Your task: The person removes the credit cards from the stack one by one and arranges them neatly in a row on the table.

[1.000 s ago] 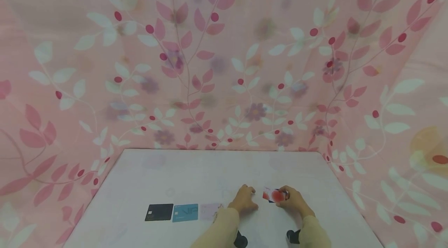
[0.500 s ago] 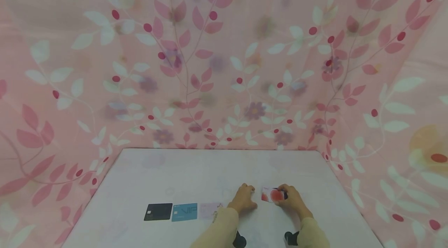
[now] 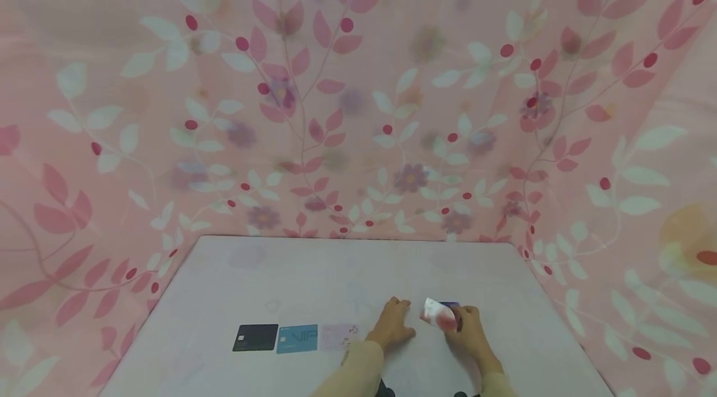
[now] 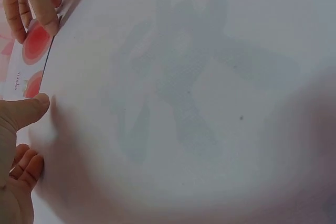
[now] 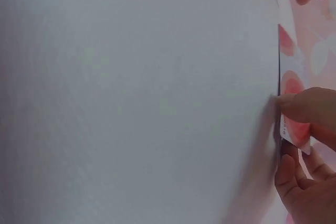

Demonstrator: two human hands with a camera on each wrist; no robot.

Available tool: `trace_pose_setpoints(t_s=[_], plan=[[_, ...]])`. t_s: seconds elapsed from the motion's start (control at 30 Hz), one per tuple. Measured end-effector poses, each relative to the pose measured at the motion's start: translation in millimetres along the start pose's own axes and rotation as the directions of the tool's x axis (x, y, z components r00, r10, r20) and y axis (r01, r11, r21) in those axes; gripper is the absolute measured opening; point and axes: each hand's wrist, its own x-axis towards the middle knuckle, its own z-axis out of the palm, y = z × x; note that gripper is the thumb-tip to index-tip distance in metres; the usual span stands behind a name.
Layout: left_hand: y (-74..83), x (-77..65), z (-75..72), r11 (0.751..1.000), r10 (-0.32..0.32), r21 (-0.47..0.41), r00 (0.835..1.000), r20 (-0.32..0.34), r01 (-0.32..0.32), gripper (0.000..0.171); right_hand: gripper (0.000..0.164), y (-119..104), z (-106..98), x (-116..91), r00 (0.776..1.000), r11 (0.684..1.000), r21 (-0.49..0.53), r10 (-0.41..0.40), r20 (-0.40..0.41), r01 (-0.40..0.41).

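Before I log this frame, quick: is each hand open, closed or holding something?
Left hand: open, fingers loosely bent, holding nothing.
Right hand: closed, pinching a red-and-white card, with a dark blue card showing behind it.

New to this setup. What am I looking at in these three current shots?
No robot: a person's two bare hands. The wide picture comes from a head camera facing forward and down; the other two come from cameras on each wrist.

On the white tabletop, left to right, lie a black card, a blue VIP card and a pale pink card. The right hand pinches a red-patterned card; the left hand sits nearby, apparently holding nothing.
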Motion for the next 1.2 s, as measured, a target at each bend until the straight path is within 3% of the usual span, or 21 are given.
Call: trace_pose_setpoints(t_s=[0.4,0.67,0.83,1.0,1.07,1.2], plan=[[6.6,-6.1,-3.2,0.999,-0.019,0.025,1.000,0.015,0.019,0.058,0.064,-7,-3,-5,0.992,0.997,-0.023,0.071,0.100,-0.069],[-1.0,-4.8,-6.8,1.000,0.003,0.004,0.998,0.063,-0.003,0.070,0.061,-11,0,-10,0.986,0.991,0.060,0.114,0.120,-0.122],[-9.4,-7.5,-12.5,0.999,0.047,-0.026,0.993,0.106,-0.044,0.079,0.061,-14,1,-17,0.988,0.988,0.133,0.057,0.141,-0.076],[-10.5,-15.7,-22.7,0.993,0.066,-0.101,0.989,0.129,-0.053,0.072,0.061,-20,2,-20,0.983,0.982,0.186,-0.024,0.184,-0.011],[-11.7,-20.4,-25.7,0.991,0.081,-0.120,0.990,0.118,-0.067,0.067,0.060,-23,3,-21,0.976,0.981,0.196,-0.050,0.211,0.008],[-17.6,-28.3,-31.1,0.976,0.172,-0.141,0.984,0.037,-0.165,0.056,0.059,-30,6,-24,0.965,0.974,0.224,-0.086,0.246,0.030]])
